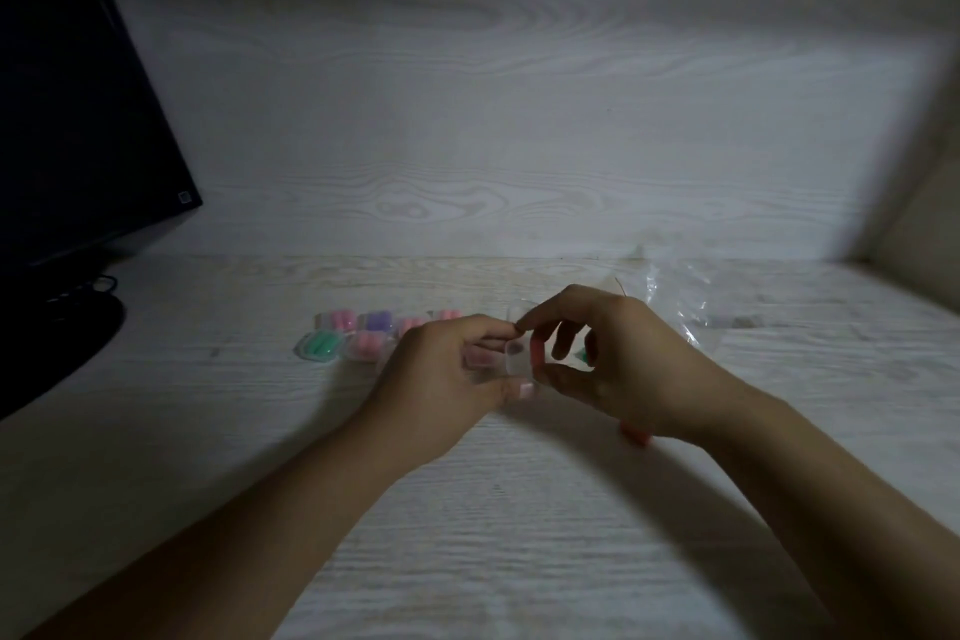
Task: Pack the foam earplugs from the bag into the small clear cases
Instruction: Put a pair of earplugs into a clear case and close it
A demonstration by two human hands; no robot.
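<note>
The fingers (524,327) of both hands meet over one small clear case (511,353), held just above the desk (467,509). The right hand (618,359) pinches it between forefinger on top and thumb beneath, the other fingers curled loosely; the left hand (441,374) grips its left side, thumb underneath. Something pink shows through the plastic, though the blur keeps me from saying whether the lid is up or down.

Just left of the left hand, filled cases (363,330) lie in two short rows on the desk, touching one another: pink and purple earplugs in the back row, a green pair (319,346) at the front left with a pink one beside it. No lettering can be made out on any of them.

Behind the right hand lies the clear bag (675,296), crumpled and open against the back of the desk. A green bit (582,355) peeps out between the right fingers, and an orange-pink piece (635,434) lies on the desk under the right wrist; both are too blurred to name surely.

At far left stands a dark monitor (78,120) with a small pale sticker (184,198) at its lower corner, unreadable from here, and cables (98,283) trail near its round base (78,327). The pale wood-grain wall (519,120) rises behind.
</note>
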